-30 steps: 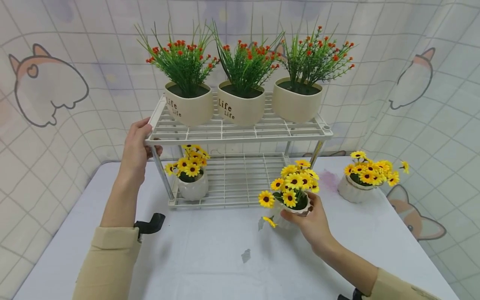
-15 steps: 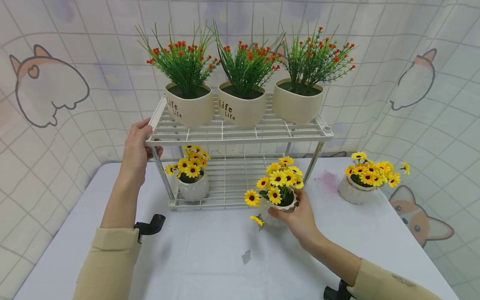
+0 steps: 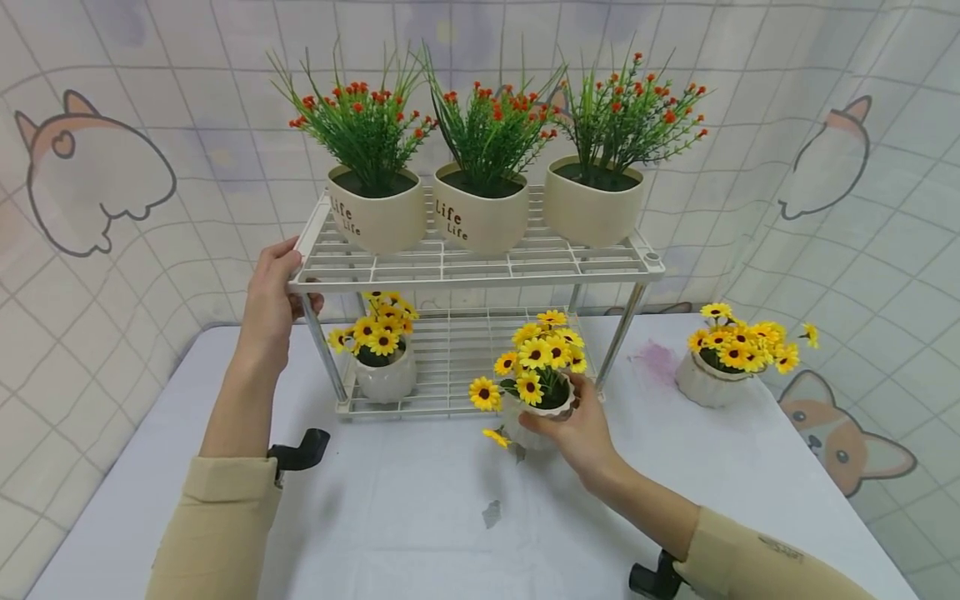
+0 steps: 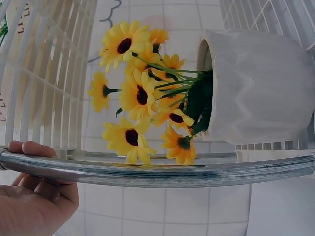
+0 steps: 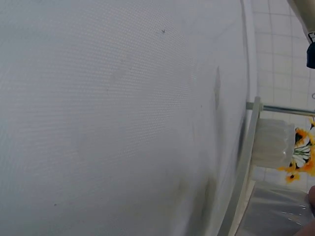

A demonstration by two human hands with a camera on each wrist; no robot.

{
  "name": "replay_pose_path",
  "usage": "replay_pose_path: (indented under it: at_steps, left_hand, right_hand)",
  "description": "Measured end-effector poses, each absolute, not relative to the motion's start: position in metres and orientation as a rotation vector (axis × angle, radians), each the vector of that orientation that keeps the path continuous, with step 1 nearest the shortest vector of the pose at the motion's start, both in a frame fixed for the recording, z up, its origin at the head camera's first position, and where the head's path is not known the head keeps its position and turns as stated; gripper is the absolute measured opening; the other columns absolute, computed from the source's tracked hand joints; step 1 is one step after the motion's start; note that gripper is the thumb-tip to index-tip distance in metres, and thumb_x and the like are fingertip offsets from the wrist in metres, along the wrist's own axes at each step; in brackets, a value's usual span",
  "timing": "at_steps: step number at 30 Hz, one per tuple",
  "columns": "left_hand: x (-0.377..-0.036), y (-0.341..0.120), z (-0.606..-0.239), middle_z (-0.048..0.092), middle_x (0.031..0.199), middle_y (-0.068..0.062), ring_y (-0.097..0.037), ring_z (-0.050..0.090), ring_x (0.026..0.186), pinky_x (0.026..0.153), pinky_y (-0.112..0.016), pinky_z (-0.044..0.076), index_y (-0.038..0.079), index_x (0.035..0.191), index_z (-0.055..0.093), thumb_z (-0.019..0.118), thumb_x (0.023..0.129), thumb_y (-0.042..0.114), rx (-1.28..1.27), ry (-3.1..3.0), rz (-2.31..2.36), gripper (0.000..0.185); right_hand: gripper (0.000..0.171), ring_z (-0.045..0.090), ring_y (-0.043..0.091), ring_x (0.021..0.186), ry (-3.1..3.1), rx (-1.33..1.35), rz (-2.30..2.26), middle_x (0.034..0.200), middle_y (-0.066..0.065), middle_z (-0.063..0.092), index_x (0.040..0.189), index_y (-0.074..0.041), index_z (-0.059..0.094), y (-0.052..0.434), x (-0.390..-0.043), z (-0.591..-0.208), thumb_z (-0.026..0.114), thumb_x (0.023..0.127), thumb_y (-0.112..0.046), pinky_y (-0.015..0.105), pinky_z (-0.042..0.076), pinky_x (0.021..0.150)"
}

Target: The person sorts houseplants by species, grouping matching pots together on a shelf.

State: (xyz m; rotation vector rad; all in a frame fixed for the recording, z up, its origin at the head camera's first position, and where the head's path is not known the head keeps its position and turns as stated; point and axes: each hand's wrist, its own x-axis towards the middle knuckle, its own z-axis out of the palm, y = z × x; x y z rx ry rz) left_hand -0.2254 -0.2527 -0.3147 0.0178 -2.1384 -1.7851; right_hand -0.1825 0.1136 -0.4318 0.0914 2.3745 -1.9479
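A white two-tier wire rack [image 3: 480,283] stands on the table. My left hand [image 3: 268,308] grips its upper left corner; in the left wrist view, fingers [image 4: 32,148] curl round the metal post [image 4: 172,173]. With my right hand [image 3: 579,433] I hold a white flowerpot [image 3: 525,427] of yellow daisy-like flowers by its rim, just in front of the lower tier. It tilts slightly left, apparently above the table. Another such flowerpot [image 3: 387,379] sits at the lower tier's left end. The right wrist view shows only a sliver of the right hand beside the held pot [image 5: 275,211].
Three cream pots [image 3: 483,217] with red-flowered grass plants line the top tier. A third yellow-flowered pot [image 3: 712,383] stands on the table [image 3: 405,517] to the right. A patterned curtain [image 3: 225,167] hangs close behind the rack.
My right hand has carried the flowerpot leftward along the front of the rack, slowing lately. My left hand keeps its place on the rack.
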Motion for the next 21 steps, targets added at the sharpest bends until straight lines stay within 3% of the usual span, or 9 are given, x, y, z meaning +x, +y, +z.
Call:
replay_pose_path:
  at_steps: [21]
  left_hand:
    - [-0.227,-0.254,-0.316,0.059,0.111,-0.002,-0.017,0.05,0.074,0.07,-0.021,0.048,0.014,0.155,0.036,0.031,0.109,0.043,-0.001,-2.129,-1.783,0.055]
  right_hand:
    - [0.091,0.043,0.04,0.136,2.388,0.025,-1.997,0.147,0.022,0.042,0.148,0.001,0.033,0.082,-0.201,-0.441,0.089,0.076,-0.006,0.053,0.038,0.111]
